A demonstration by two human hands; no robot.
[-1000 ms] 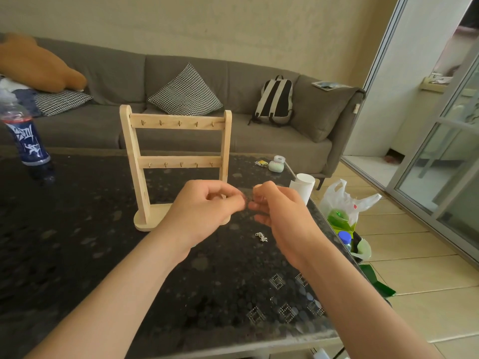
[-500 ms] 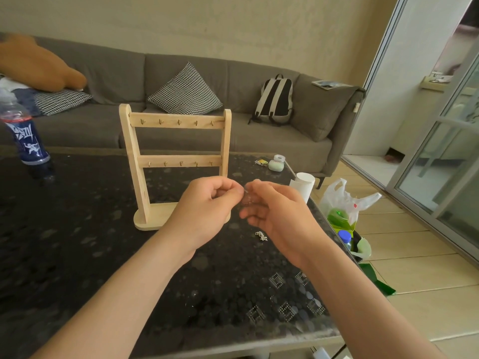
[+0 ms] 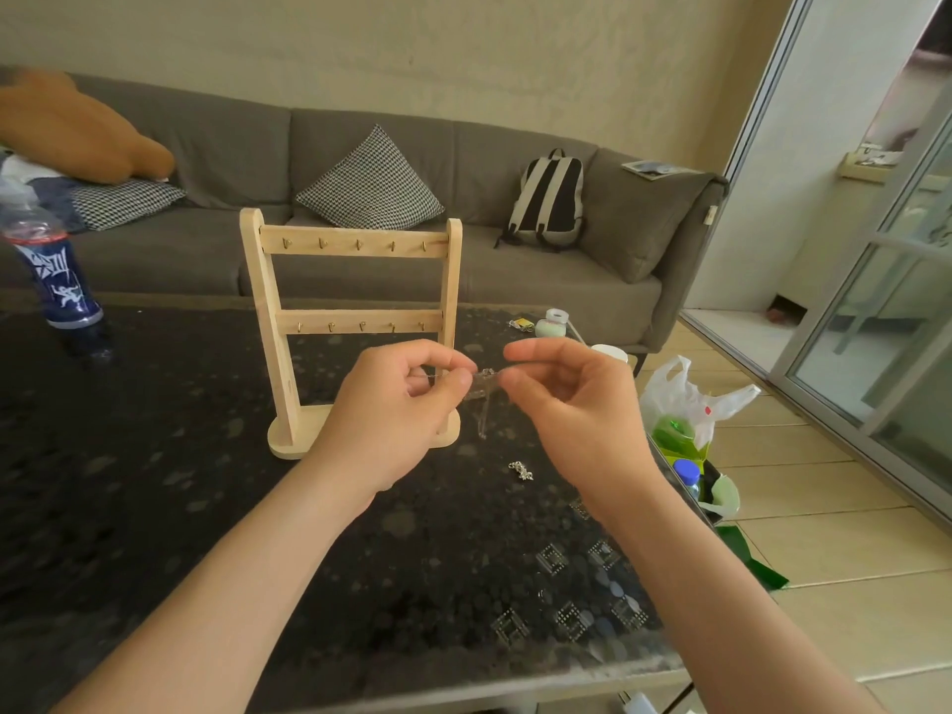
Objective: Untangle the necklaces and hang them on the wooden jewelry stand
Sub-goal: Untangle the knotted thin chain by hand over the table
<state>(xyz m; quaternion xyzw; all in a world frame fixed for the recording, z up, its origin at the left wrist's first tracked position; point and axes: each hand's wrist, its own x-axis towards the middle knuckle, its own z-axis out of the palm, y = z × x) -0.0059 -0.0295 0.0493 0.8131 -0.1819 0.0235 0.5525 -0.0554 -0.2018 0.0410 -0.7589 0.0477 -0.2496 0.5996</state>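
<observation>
head view: both forearms reach in from the bottom edge and meet above the dark speckled table, just in front of the wooden jewelry stand. the left hand is turned with its back toward the camera, fingers curled in, thumb and forefinger pinching one end of a thin silver necklace. the right hand faces it a little apart, thumb and forefinger pinching the other end, the remaining fingers loosely bent.

the necklace runs roughly level, left to right, between the two pinches, and a blurred loop of it hangs down from the middle toward the table. it is a fine pale chain; its links are too small to make out. a second small tangle of silver chain lies on the table below the right hand.

the stand is upright on its rounded base, broad face toward the camera, two crossbars carrying rows of small hooks.
</observation>
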